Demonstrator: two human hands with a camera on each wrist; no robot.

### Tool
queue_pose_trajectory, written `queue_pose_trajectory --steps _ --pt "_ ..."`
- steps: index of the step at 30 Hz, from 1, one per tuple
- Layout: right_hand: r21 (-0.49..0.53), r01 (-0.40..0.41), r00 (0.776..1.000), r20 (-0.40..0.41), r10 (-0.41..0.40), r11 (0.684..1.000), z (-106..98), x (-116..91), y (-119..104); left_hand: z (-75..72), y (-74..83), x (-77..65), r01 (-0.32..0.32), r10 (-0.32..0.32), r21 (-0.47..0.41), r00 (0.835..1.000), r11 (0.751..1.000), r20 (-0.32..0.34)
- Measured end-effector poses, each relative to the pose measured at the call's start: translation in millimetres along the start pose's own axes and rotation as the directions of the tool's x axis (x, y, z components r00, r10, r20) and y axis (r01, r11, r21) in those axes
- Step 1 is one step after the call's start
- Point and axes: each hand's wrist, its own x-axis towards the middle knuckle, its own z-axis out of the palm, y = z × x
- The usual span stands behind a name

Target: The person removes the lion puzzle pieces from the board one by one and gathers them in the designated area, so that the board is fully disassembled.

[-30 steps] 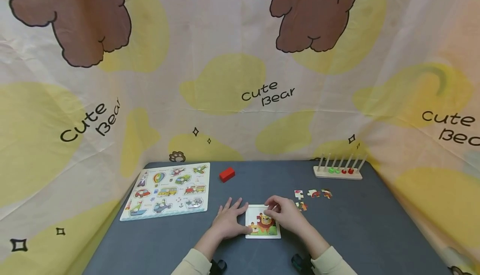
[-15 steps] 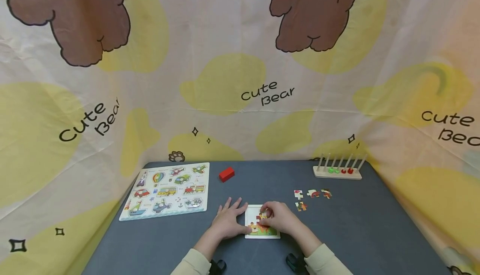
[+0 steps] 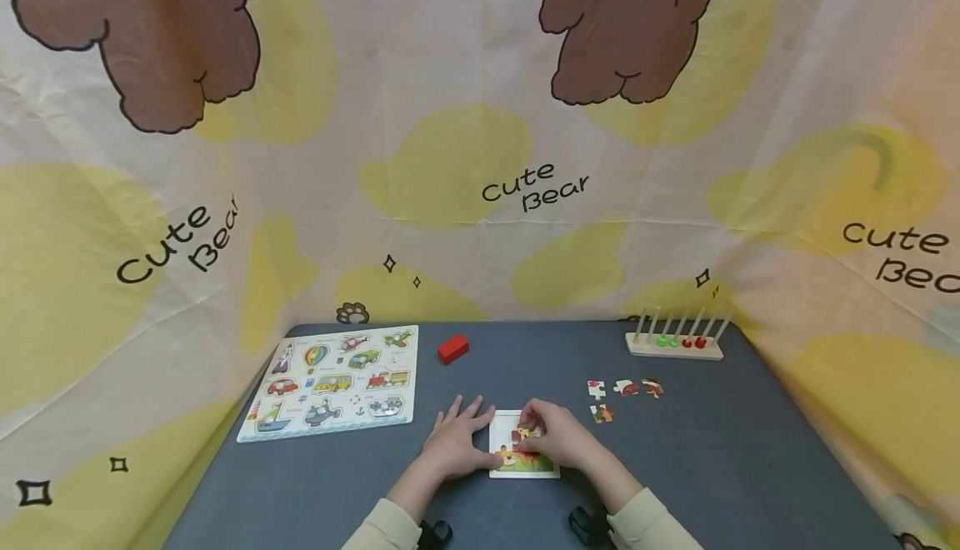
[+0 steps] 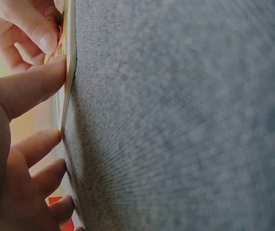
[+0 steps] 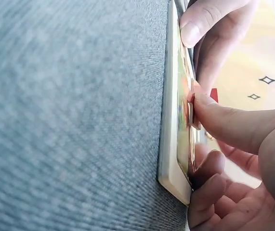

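Note:
A small white-framed jigsaw puzzle (image 3: pixel 504 423) lies on the table between both hands, with a lion picture partly filled in. On its left side the left hand (image 3: pixel 453 443) rests with fingers spread. Its thumb presses the puzzle's lower left part. Over the puzzle's right half, the right hand (image 3: pixel 561 437) pinches a puzzle piece (image 3: pixel 522 433) between thumb and fingers. The right wrist view shows this piece (image 5: pixel 193 113) slightly raised and tilted above the tray's surface. The right hand hides much of the lion picture.
Several loose puzzle pieces (image 3: pixel 597 389) lie to the right. A vehicle picture board (image 3: pixel 341 429) is at the left, a red block (image 3: pixel 453 349) behind the hands, and a pegged bead stand (image 3: pixel 675 347) at the back right. A bear-print cloth (image 3: pixel 450 267) hangs behind the grey table (image 3: pixel 712 450).
The right hand has moved left and slightly down from the puzzle's upper right corner and now grips a piece over its middle. The left hand has stayed in place.

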Motion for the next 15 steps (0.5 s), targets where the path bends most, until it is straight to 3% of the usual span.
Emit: queue_pose_trajectory --steps 7,15 --pt "0.060 0.021 1.000 0.020 -0.022 0.998 -0.2 -2.6 1.5 -0.3 1.2 -0.4 0.011 -0.011 0.000 1.000 1.000 0.007" --pt "0.084 0.065 0.998 -0.026 -0.063 0.994 -2.4 -3.2 0.8 0.0 1.1 0.8 0.013 -0.013 0.002 1.000 1.000 0.002"
